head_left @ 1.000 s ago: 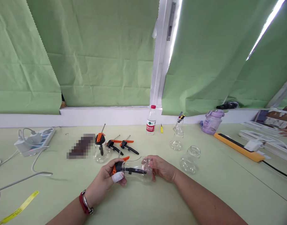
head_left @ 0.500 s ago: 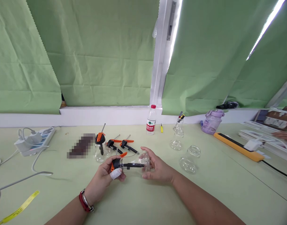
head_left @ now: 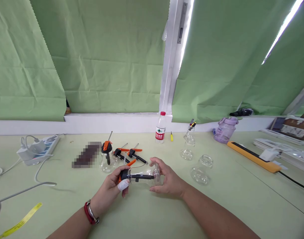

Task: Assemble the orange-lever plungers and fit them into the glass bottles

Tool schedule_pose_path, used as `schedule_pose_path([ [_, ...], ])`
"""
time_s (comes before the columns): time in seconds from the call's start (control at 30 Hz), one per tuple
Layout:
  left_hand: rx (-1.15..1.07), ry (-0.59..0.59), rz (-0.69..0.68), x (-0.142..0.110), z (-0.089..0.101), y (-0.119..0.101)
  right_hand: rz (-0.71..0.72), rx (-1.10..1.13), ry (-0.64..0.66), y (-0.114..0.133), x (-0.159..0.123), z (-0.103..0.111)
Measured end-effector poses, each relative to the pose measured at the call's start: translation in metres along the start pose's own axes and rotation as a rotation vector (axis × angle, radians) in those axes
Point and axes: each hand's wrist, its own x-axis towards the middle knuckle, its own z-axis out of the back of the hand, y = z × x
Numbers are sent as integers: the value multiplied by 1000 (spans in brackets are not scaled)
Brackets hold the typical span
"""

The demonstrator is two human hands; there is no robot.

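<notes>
A clear glass bottle (head_left: 144,170) lies on its side between my hands, its neck to the left. My left hand (head_left: 114,182), with white tape on the thumb, is closed around the black cap (head_left: 124,174) with an orange lever on the bottle's neck. A black tube (head_left: 142,177) runs from this cap inside the glass. My right hand (head_left: 168,177) grips the bottle's wide base. Just beyond are two loose black caps (head_left: 118,152) with orange levers and tubes, and a capped glass bottle (head_left: 108,162) standing upright.
To the right stand an uncapped glass bottle (head_left: 201,171) and another glass bottle (head_left: 187,151) holding screwdrivers. A water bottle (head_left: 160,129), a purple jug (head_left: 225,130) and an orange power strip (head_left: 252,156) are farther back. A white power strip (head_left: 39,154) with cables lies left.
My right hand has shifted its hold on the bottle's base, fingers spreading around it. The bottle has turned slightly, with my left hand staying on the cap. At far right, another person's hand has left view.
</notes>
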Motion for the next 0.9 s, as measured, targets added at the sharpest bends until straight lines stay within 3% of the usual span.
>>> schedule_pose_path([
  [0.23,-79,-25,13,0,0,0,73,-131,-26,-1,0,0],
  [0.6,-208,-33,-6,2,1,9,441,-452,-48,-19,4,2],
  [0.9,-321,-10,56,1,0,7,572,-689,-63,-21,4,5],
])
